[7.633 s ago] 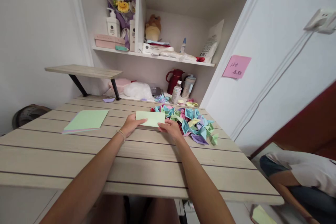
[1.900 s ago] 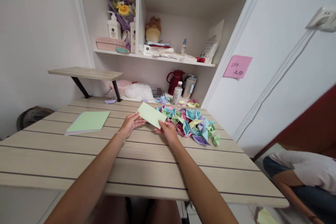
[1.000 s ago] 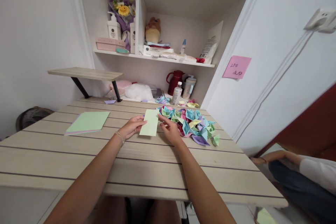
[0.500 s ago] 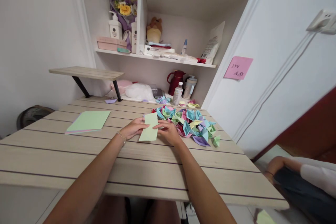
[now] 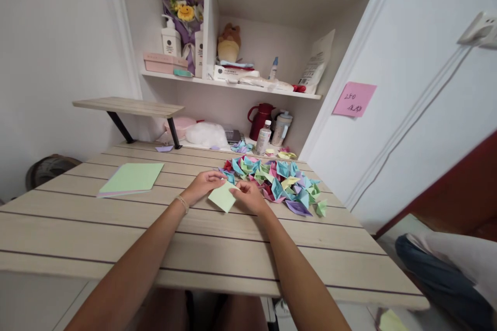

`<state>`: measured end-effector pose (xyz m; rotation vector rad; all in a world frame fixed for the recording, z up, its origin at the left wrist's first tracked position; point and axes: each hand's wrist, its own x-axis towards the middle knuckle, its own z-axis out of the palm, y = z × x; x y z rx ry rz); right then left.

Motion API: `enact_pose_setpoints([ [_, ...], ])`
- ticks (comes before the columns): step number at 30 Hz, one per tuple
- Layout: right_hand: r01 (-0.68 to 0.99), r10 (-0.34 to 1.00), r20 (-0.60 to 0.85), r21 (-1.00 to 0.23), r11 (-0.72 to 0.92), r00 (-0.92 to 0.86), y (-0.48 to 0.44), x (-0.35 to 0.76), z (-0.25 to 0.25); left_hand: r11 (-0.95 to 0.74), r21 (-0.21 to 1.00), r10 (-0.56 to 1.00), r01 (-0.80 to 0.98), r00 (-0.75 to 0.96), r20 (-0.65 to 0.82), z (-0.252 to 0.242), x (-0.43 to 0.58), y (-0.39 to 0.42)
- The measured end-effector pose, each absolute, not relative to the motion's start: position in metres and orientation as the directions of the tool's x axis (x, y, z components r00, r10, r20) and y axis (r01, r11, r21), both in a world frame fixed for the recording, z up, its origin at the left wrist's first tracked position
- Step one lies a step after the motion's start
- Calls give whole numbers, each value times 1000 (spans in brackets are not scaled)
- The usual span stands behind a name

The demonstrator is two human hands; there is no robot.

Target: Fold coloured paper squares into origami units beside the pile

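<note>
A pale green folded sheet of paper, now a small square shape turned on its corner, is held just above the table between my hands. My left hand pinches its upper left edge, fingers closed. On the other side, my right hand grips the upper right corner with thumb and fingers. Just beyond and to the right lies a heap of folded paper boats in blue, green, pink, purple and yellow. A stack of flat square paper, green on top, rests on the left of the table.
The slatted wooden table carries a small raised shelf at back left. Behind stand a clear bottle, a red jug and a tumbler. A seated person is at the right, beyond the table's edge.
The green paper went from a tall upright rectangle to a smaller square shape set cornerwise. Both hands shifted slightly around it. The person at the right moved their arm.
</note>
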<state>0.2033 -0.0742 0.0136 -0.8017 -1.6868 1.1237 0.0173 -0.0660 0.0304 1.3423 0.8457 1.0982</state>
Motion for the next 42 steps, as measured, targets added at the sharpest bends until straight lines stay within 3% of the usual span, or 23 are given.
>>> enact_pose_setpoints([
  [5,131,875,335,-907,399,-350,-75,203,13,-169,985,949,10,272,160,30,18,-67],
  [15,346,852,455,-780,521,-259,-72,204,7,-201,977,941,64,290,175,29,18,-67],
  [24,278,848,447,-808,519,-286,-70,208,8,-175,985,958,-4,229,171,24,16,-61],
  [31,377,833,471,-744,552,-290,-70,209,4,-279,954,933,105,264,244,24,15,-64],
  [42,407,828,458,-722,559,-324,-71,206,1,-280,951,937,132,252,241,30,16,-70],
])
